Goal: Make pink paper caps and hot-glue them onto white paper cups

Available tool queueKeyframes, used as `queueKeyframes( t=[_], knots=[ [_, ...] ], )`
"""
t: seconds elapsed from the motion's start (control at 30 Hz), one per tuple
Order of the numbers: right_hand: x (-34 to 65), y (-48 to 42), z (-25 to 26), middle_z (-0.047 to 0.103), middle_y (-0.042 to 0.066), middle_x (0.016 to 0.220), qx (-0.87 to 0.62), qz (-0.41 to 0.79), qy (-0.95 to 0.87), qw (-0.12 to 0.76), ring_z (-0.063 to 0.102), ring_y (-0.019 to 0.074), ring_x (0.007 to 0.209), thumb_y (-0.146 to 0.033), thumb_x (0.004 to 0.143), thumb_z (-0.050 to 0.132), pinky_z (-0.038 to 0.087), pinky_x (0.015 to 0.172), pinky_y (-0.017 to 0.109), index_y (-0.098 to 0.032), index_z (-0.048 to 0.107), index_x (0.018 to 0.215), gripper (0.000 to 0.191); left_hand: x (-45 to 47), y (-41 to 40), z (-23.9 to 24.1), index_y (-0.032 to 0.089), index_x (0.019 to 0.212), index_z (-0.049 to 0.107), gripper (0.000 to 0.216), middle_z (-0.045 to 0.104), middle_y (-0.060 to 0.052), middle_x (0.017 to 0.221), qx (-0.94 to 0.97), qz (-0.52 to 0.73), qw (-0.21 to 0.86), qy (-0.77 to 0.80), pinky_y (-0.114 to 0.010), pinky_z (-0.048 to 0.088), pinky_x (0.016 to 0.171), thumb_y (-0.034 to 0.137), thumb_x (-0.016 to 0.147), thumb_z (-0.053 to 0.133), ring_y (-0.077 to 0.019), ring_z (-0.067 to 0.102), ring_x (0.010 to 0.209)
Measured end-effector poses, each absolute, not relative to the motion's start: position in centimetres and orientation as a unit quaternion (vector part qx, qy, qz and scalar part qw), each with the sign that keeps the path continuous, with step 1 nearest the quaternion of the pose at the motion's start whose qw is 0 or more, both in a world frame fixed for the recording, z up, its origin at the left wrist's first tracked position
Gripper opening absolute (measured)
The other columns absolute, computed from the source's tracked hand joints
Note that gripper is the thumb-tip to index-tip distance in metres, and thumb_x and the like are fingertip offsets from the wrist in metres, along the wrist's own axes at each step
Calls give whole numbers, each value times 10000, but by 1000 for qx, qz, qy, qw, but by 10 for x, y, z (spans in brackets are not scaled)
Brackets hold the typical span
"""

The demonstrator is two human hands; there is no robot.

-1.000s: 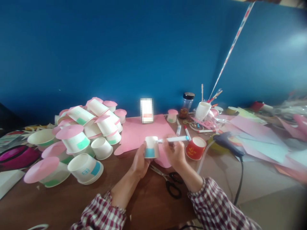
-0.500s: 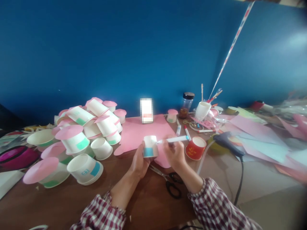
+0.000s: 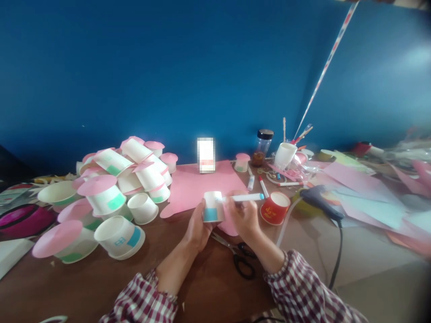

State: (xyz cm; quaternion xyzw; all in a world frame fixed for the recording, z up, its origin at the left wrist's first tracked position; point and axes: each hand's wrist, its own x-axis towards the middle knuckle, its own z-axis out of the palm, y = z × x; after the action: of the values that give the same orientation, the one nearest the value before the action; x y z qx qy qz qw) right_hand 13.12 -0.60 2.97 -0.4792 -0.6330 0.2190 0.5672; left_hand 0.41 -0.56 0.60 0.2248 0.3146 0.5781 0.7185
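A small white paper cup (image 3: 213,202) with a blue patch on its side is held in my left hand (image 3: 197,226), whose fingers wrap its left side and base. My right hand (image 3: 243,217) grips a white marker pen (image 3: 247,197) with a blue end. The pen's tip is at the cup's right upper side; whether it touches cannot be made out. Black-handled scissors (image 3: 240,258) lie on the table below my right hand. Under and behind the cup spreads a sheet of pink paper (image 3: 202,184).
Left, white cups with pink paper tops (image 3: 101,190) are heaped beside a larger cup with a blue patch (image 3: 117,237). On the right stand a red cup (image 3: 274,208), a lidded jar (image 3: 262,148) and a glue gun (image 3: 319,202) with its cord, near loose coloured paper (image 3: 370,193).
The cup and the marker have shifted very slightly, the cup a little to the right. Both hands keep their hold.
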Motion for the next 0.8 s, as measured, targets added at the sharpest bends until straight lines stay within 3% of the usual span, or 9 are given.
queueKeyframes(
  t=[0.4,0.8],
  knots=[
    [131,-6,30,645,14,647,-482,205,-639,563,591,125,519,-258,827,538,473,480,198,-157,629,824,135,4,-6,8,110,1054,611,383,677,-104,941,228,577,715,323,-344,498,760,416,838,533,-243,619,897],
    [133,-3,33,634,-6,558,-476,210,-623,585,591,118,469,-229,813,538,465,443,183,-162,620,786,109,4,-8,12,105,1008,614,317,664,-76,864,206,593,704,332,-318,513,708,366,847,535,-182,613,750]
  ],
)
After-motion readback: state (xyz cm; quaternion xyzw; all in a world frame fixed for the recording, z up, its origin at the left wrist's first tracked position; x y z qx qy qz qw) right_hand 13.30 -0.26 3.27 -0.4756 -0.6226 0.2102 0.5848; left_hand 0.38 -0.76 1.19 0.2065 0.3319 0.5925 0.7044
